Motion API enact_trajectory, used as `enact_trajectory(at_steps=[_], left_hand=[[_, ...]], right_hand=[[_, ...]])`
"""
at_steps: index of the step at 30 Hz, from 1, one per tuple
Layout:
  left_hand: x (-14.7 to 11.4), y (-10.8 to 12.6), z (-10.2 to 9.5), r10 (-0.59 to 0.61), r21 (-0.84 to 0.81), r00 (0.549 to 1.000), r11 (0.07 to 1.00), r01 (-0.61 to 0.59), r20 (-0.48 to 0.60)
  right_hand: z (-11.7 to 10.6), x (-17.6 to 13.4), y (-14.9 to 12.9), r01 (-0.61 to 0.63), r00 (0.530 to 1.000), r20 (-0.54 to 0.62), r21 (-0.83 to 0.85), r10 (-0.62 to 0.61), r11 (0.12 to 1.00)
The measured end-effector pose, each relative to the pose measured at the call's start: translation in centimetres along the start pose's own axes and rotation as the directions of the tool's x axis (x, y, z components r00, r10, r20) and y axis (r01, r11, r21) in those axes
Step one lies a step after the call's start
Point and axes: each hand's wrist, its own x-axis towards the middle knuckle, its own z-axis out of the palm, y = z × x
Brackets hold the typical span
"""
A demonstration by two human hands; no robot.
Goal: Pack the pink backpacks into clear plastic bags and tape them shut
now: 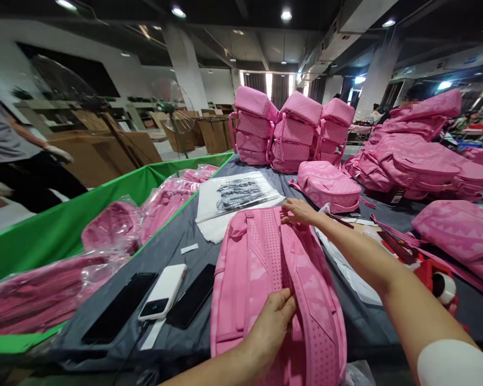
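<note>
A pink camouflage backpack lies on the dark-covered table with its back panel and perforated shoulder straps facing up. My left hand is closed at the inner edge of the right-hand shoulder strap, about halfway down. Up at the same strap's top end, my right hand has its fingers bent around it. Just beyond the backpack is a stack of clear printed plastic bags. To its left lie a white power bank and two black phones, one of them a dark phone close beside the pack.
A green-lined bin on the left holds plastic-wrapped pink bags. Pink cases are stacked at the back, and backpacks are piled at right. A red tape dispenser sits near my right arm. A person stands beyond the bin.
</note>
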Motion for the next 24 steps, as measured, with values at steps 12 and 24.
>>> enact_trajectory(at_steps=[12, 24], left_hand=[[14.3, 10.5, -19.3, 0.570, 0.855, 0.693, 0.503, 0.131, -0.441], [17.5, 7.7, -16.9, 0.686, 0.976, 0.720, 0.212, -0.057, -0.107]], right_hand=[[6.1, 0.4, 2.6, -0.043, 0.982, -0.175, 0.184, 0.075, 0.982], [8.7, -5.9, 1.5, -0.008, 0.850, -0.517, 0.173, 0.098, 0.985]])
